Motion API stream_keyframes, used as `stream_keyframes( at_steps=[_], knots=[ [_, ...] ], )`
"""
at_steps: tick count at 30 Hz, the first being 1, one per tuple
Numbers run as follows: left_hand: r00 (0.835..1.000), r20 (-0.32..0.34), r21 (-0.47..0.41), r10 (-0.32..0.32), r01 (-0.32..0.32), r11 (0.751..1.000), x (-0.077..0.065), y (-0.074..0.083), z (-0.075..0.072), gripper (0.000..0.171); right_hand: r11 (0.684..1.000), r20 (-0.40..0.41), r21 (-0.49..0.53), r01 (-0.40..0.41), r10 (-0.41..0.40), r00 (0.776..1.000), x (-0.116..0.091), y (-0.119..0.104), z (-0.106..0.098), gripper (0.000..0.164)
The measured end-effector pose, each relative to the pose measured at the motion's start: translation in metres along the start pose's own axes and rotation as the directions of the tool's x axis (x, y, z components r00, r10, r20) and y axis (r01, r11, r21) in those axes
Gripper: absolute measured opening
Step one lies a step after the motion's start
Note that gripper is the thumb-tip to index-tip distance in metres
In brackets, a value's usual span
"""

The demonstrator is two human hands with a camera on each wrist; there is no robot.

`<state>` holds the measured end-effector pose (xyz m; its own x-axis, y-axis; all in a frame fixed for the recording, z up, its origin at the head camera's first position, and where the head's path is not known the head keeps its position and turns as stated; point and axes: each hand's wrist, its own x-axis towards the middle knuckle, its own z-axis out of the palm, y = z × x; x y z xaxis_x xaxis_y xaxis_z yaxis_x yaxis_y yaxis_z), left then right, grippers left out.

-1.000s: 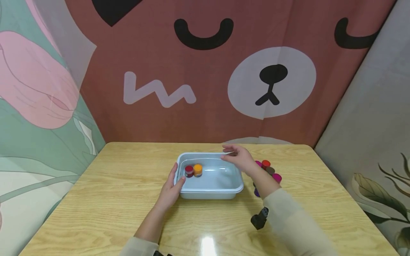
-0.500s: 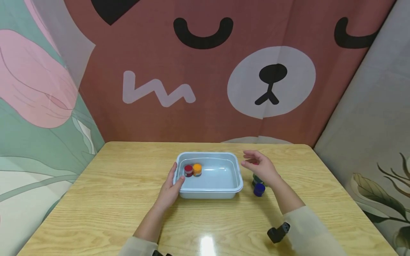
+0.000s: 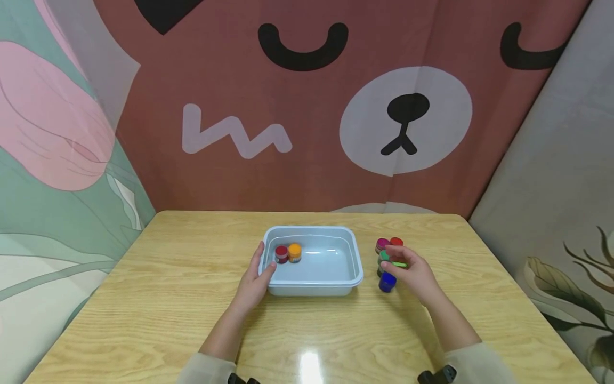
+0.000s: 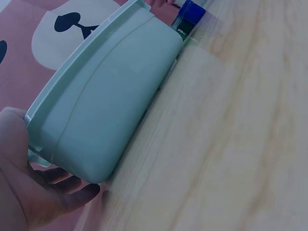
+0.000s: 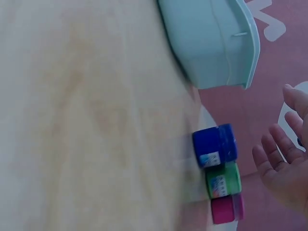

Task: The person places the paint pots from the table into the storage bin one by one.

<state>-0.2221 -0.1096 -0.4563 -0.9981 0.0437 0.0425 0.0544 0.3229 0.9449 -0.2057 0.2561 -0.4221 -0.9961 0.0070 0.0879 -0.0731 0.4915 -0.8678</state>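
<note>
The right hand (image 3: 413,272), fingers loose and empty, hovers at the small paint pots (image 3: 387,261) on the tabletop (image 3: 144,298) beside the tub (image 3: 313,288). These pots look light, rigid and smooth; pinch the ribbed lid. The left hand (image 3: 254,282) grips the tub's rim.

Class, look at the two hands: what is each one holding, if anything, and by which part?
The left hand holds the pale blue tub by its left end rim. The right hand holds nothing; its open fingers hover at the small paint pots.
</note>
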Motion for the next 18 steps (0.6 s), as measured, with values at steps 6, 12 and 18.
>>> stream_keyframes(
  at_steps=[6, 12, 18],
  knots=[
    [1.000, 0.009, -0.004, 0.005, -0.005, 1.000, 0.000, 0.000, 0.000, 0.066, 0.999, 0.002, -0.012, -0.046, 0.046, 0.999, -0.009, 0.013, -0.001, 0.052],
    [1.000, 0.012, -0.004, 0.010, -0.010, 1.000, -0.001, 0.002, -0.001, 0.067, 0.998, -0.011, -0.034, -0.059, 0.058, 0.998, -0.014, 0.021, -0.001, 0.054],
    [1.000, 0.027, -0.002, 0.000, 0.000, 1.000, 0.000, 0.002, -0.002, 0.066, 0.999, -0.006, -0.019, -0.045, 0.045, 0.999, -0.016, 0.029, 0.001, 0.053]
  ],
)
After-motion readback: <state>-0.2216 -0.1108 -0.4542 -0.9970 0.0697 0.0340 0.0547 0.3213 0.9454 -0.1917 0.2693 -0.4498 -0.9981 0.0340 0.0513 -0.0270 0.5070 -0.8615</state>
